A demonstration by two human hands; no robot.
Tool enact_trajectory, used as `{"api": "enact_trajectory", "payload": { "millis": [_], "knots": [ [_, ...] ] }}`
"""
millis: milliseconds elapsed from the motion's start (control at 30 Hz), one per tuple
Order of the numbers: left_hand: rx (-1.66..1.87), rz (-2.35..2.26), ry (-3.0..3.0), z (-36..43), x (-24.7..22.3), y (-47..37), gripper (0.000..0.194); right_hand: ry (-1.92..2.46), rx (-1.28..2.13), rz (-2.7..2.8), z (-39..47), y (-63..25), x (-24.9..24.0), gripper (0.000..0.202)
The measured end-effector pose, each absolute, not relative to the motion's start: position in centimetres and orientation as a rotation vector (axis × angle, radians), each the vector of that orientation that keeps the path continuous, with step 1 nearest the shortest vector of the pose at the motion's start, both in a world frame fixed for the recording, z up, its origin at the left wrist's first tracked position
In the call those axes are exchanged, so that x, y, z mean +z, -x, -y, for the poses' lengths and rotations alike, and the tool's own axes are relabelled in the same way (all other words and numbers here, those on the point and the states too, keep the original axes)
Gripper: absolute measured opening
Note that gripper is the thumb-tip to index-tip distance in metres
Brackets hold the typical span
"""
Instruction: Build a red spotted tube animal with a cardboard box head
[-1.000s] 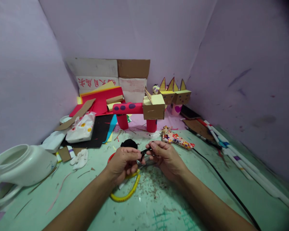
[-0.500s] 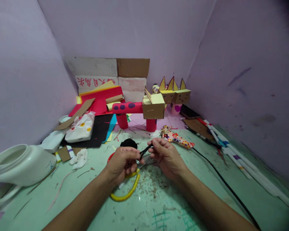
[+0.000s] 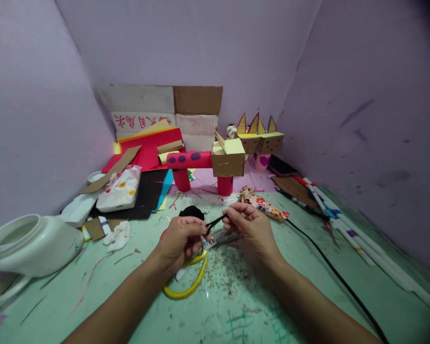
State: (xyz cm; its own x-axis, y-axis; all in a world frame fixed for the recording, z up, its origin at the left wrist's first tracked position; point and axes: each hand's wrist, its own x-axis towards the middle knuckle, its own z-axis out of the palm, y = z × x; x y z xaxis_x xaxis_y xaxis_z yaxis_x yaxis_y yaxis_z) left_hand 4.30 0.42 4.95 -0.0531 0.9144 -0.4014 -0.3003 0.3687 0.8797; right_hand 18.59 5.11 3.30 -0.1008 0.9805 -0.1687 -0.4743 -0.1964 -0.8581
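A thin black strand [image 3: 217,221] is stretched between my two hands above the green table. My left hand [image 3: 184,240] pinches its looped or doubled end between thumb and finger. The other end is pinched by my right hand [image 3: 244,224]. Beneath and beside my left hand lie scissors with a yellow handle [image 3: 186,292], their blades partly hidden. A round black bundle [image 3: 191,212] sits just behind my left hand. Behind both hands stands a red tube figure with purple spots [image 3: 193,159], which has a cardboard box head [image 3: 228,165].
To the left are a large white pot [image 3: 39,243], a tissue pack [image 3: 120,191] and black sheets [image 3: 152,191]. On the right lie a floral-wrapped tool [image 3: 268,208] with a black cord [image 3: 329,263] and long white tubes [image 3: 365,241]. Small scraps dot the green table [image 3: 136,306].
My right hand has shifted slightly, and the black strand now lies at a flatter slant. My left hand has moved a little to the left, still pinching.
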Motion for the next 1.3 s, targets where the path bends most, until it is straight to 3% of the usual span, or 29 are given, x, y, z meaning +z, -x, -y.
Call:
{"api": "enact_trajectory", "payload": {
  "millis": [367, 1300],
  "knots": [
    [1.154, -1.237, -0.694, -0.49, 4.81, -3.92, 0.012, 0.846, 1.749, 0.853, -4.82, -19.02, 3.45, 0.036],
    [1.137, -1.268, -0.714, -0.54, 4.7, -3.89, 0.014, 0.909, 1.687, 0.988, -4.53, -19.17, 3.58, 0.023]
  ]
}}
